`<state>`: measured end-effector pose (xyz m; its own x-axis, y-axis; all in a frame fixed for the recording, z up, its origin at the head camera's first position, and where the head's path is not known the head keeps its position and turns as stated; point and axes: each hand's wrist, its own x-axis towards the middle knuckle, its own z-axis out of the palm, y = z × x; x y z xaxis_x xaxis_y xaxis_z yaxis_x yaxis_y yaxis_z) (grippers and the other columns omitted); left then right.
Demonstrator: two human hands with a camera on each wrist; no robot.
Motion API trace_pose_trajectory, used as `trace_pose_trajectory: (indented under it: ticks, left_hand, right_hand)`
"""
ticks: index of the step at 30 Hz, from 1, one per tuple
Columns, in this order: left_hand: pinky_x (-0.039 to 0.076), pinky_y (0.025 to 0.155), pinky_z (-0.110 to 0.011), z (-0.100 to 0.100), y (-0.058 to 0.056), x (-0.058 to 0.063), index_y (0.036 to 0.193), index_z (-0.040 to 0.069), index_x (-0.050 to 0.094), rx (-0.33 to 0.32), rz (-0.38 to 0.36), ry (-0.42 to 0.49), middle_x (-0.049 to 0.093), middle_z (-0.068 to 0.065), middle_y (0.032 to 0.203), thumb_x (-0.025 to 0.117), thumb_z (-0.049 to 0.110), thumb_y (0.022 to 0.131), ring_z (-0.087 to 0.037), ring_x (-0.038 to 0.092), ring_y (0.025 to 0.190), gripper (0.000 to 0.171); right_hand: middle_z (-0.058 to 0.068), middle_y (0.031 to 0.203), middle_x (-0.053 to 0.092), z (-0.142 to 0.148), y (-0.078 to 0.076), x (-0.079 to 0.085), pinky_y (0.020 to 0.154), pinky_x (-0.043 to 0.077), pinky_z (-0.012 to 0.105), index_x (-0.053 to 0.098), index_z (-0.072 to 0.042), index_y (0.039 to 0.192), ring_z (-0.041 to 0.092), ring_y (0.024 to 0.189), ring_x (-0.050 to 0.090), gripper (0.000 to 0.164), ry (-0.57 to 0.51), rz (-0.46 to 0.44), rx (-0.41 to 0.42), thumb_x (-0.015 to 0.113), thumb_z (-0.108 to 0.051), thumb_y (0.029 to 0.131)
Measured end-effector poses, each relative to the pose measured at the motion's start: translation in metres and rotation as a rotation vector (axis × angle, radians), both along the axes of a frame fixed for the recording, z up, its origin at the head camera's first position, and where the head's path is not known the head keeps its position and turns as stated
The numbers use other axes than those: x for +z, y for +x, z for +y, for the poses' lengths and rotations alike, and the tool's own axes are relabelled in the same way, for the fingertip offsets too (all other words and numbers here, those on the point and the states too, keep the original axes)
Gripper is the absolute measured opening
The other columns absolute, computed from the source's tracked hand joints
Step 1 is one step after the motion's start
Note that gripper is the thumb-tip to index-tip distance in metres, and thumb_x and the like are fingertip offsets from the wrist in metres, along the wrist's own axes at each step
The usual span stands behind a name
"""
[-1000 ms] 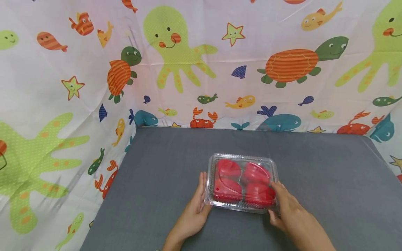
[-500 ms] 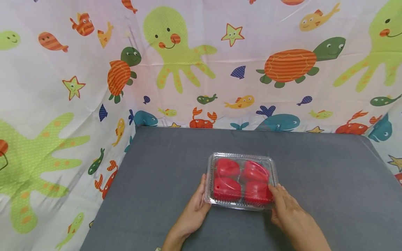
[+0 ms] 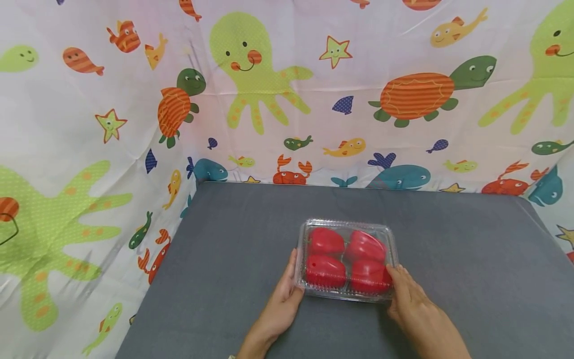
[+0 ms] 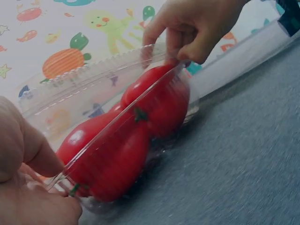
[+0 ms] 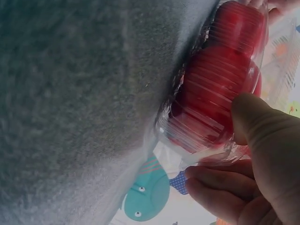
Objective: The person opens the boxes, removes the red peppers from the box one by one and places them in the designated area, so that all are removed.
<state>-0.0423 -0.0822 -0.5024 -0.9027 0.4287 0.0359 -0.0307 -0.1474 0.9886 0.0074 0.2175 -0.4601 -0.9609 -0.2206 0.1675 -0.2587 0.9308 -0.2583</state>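
Note:
A clear plastic clamshell box [image 3: 345, 295] with several glossy red, tomato-like pieces [image 3: 326, 271] in it lies in front of me on the grey cloth. My left hand [image 3: 278, 306] grips its left side near the front corner. At the front right corner, my right hand [image 3: 419, 304] pinches the rim. Small green stems [image 4: 140, 115] show on the red pieces in the left wrist view, where a ridged, see-through lid [image 4: 84, 84] rises above the rim. From the right wrist, the thumb [image 5: 248, 117] presses against the box's side, over the curled fingers.
Grey cloth [image 3: 233, 239] covers the table. White fabric printed with sea animals [image 3: 296, 104] hangs along the back and left side, with more of it at the right edge.
My right hand has shifted slightly at the front right corner, and its thumb shows less below the rim. The box has stayed almost in place. The oval outline on the lid has faded.

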Motion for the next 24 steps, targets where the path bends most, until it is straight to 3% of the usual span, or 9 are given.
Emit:
trace_pose_trajectory:
  ticks: [6, 10, 13, 15, 19, 24]
  left_hand:
    - [0.018, 0.123, -0.013, 0.005, -0.002, 0.001, 0.171, 0.012, 0.002, 0.073, -0.025, -0.019, 0.005, 0.0, 0.178, 0.032, -0.012, 0.103, -0.019, 0.005, 0.162, 0.079]
    - [0.021, 0.121, -0.011, 0.008, -0.004, 0.001, 0.171, 0.011, 0.005, 0.114, -0.057, -0.01, 0.008, 0.002, 0.178, 0.033, -0.011, 0.103, -0.019, 0.005, 0.163, 0.077]
    - [0.02, 0.121, -0.011, 0.009, -0.003, 0.001, 0.171, 0.012, 0.007, 0.132, -0.068, -0.012, 0.009, 0.003, 0.178, 0.033, -0.011, 0.104, -0.019, 0.004, 0.163, 0.076]
    - [0.021, 0.122, -0.013, 0.01, -0.002, 0.0, 0.171, 0.013, 0.008, 0.142, -0.072, -0.023, 0.011, 0.003, 0.178, 0.035, -0.01, 0.104, -0.02, 0.005, 0.163, 0.076]
    - [0.025, 0.124, -0.021, 0.012, -0.002, 0.0, 0.171, 0.014, 0.01, 0.167, -0.072, -0.04, 0.013, 0.0, 0.177, 0.039, -0.009, 0.104, -0.024, 0.01, 0.163, 0.077]
    - [0.026, 0.123, -0.025, 0.014, -0.003, 0.001, 0.171, 0.012, 0.01, 0.186, -0.078, -0.019, 0.014, -0.003, 0.177, 0.038, -0.011, 0.103, -0.022, 0.014, 0.162, 0.077]
  right_hand:
    - [0.025, 0.133, 0.07, 0.005, 0.001, 0.006, 0.083, 0.063, 0.054, 0.039, -0.004, 0.153, 0.043, 0.123, 0.067, 0.102, -0.002, 0.069, 0.028, 0.099, -0.015, 0.071]
    - [0.023, 0.135, 0.069, 0.009, -0.001, 0.013, 0.082, 0.063, 0.054, 0.038, -0.007, 0.155, 0.042, 0.123, 0.067, 0.102, -0.009, 0.036, 0.024, 0.098, -0.016, 0.073]
    - [0.024, 0.137, 0.067, 0.011, -0.001, 0.016, 0.073, 0.066, 0.047, 0.039, -0.009, 0.155, 0.033, 0.102, 0.074, 0.098, -0.026, -0.014, -0.005, 0.096, -0.017, 0.076]
    - [0.024, 0.133, 0.069, 0.012, -0.002, 0.017, 0.066, 0.066, 0.041, 0.041, -0.009, 0.154, 0.024, 0.087, 0.074, 0.095, -0.042, 0.003, -0.027, 0.095, -0.018, 0.076]
    - [0.021, 0.122, 0.074, 0.017, -0.004, 0.019, 0.056, 0.06, 0.027, 0.044, -0.008, 0.152, 0.001, 0.059, 0.06, 0.094, -0.082, 0.1, -0.039, 0.095, -0.015, 0.074]
    - [0.024, 0.134, 0.069, 0.023, -0.007, 0.024, 0.051, 0.049, 0.012, 0.042, -0.004, 0.153, -0.016, 0.049, 0.036, 0.099, -0.152, 0.185, -0.01, 0.098, -0.011, 0.071]
